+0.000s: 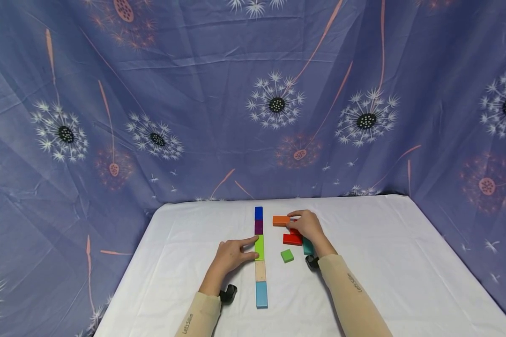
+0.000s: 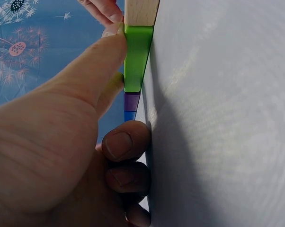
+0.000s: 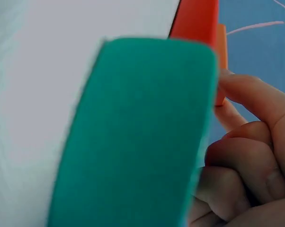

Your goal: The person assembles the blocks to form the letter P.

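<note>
A straight row of wooden blocks runs away from me in the head view: light blue (image 1: 262, 295), plain wood (image 1: 260, 271), lime green (image 1: 259, 248), purple (image 1: 259, 227) and dark blue (image 1: 258, 213). My left hand (image 1: 231, 255) pinches the lime green block from the left, thumb and index finger at its two ends. To the right of the row, my right hand (image 1: 307, 225) holds the right end of an orange block (image 1: 280, 221) between thumb and index finger. Its other fingers are curled in the right wrist view, where a teal block (image 3: 138, 132) fills the foreground.
Near the right hand lie a red block (image 1: 292, 239), another red piece partly hidden under the hand, and the teal block. A small green square block (image 1: 286, 255) sits between them and the row. A white cloth covers the table (image 1: 173, 262); a patterned curtain (image 1: 219, 117) hangs behind.
</note>
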Available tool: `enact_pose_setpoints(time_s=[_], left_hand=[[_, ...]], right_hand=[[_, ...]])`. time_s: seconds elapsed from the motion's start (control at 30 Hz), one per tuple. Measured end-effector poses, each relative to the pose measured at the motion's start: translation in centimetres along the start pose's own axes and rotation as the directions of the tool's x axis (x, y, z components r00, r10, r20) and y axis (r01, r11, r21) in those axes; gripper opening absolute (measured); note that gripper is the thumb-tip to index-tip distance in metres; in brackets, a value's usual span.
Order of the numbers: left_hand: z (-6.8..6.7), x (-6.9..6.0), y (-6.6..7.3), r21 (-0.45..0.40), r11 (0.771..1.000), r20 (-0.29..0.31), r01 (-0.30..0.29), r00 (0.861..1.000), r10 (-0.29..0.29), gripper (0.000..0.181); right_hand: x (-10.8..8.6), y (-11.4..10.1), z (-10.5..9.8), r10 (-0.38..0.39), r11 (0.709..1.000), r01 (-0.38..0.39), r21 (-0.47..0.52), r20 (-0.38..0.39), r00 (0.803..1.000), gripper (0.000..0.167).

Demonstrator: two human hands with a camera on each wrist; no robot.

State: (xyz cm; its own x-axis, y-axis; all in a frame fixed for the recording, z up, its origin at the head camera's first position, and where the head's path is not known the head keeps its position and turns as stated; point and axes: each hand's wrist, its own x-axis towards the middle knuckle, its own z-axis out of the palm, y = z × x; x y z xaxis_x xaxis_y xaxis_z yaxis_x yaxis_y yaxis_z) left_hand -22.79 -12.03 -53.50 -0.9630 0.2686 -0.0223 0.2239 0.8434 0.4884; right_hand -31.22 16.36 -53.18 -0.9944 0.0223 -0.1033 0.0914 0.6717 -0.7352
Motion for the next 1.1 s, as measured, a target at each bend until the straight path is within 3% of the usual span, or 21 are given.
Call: enact_pose_setpoints(time_s=[0.3,0.63,1.1], left_hand=[[0.1,-0.1,-0.2,0.004,1.0,-0.005,0.003,1.0,-0.003,0.063],[0.0,-0.2,-0.2,0.001,1.0,-0.003,0.005,1.0,-0.005,0.063],[-0.1,-0.2,0.1,0.012,1.0,-0.004,-0.005,1.0,0.005,0.062]], right_hand=[[1.0,-1.4,-0.7,0.002,0.999,-0.002,0.054,-0.005,1.0,0.035],[2.5,-2.6,-0.5,-0.033,0.999,0.033,0.036,-0.011,0.999,0.035],[3.8,-2.2,1.0,-0.042,0.996,0.044,0.075,-0.023,0.999,0.033]])
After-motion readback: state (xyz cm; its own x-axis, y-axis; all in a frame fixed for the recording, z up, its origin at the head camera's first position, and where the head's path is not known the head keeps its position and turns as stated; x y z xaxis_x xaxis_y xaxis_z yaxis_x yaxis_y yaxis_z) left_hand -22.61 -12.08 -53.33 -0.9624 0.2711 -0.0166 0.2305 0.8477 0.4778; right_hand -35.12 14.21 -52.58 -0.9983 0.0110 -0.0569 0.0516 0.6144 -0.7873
